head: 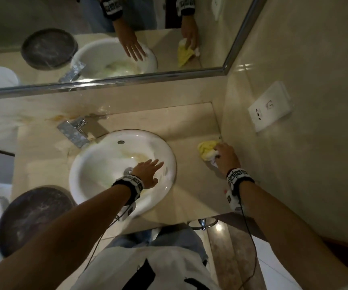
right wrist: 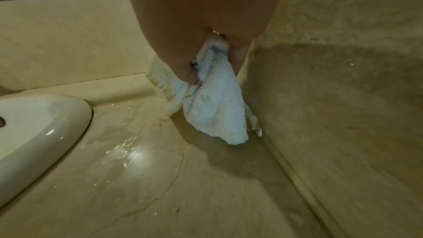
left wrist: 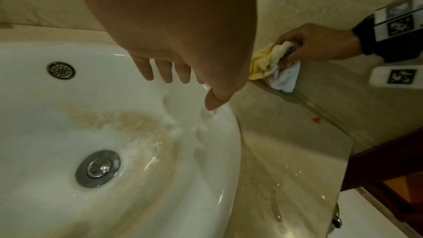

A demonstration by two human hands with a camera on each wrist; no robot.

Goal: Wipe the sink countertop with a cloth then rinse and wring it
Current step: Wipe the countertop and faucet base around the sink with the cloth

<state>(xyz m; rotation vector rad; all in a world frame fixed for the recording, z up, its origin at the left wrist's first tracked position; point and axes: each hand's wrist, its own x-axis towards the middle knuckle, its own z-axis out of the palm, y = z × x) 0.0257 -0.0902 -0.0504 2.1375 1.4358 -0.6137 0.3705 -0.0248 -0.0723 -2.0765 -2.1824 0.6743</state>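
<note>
A bunched yellow and white cloth (head: 206, 150) sits on the beige stone countertop (head: 192, 195), against the right wall. My right hand (head: 224, 155) grips it with curled fingers; in the right wrist view the cloth (right wrist: 213, 108) hangs down from the fingers (right wrist: 190, 71) onto the counter. From the left wrist view the cloth (left wrist: 274, 66) shows beside the right hand (left wrist: 315, 42). My left hand (head: 150, 169) lies open with straight fingers over the right side of the white sink basin (head: 97, 160); its fingers (left wrist: 164, 70) hover at the basin's rim (left wrist: 231, 133).
A chrome faucet (head: 74, 130) stands behind the sink. A dark round tray (head: 30, 216) sits at the counter's left front. A mirror (head: 106, 38) covers the back wall, a white socket (head: 270, 106) is on the right wall. Water droplets (right wrist: 123, 149) wet the counter (right wrist: 160, 187) beside the sink (right wrist: 34, 124).
</note>
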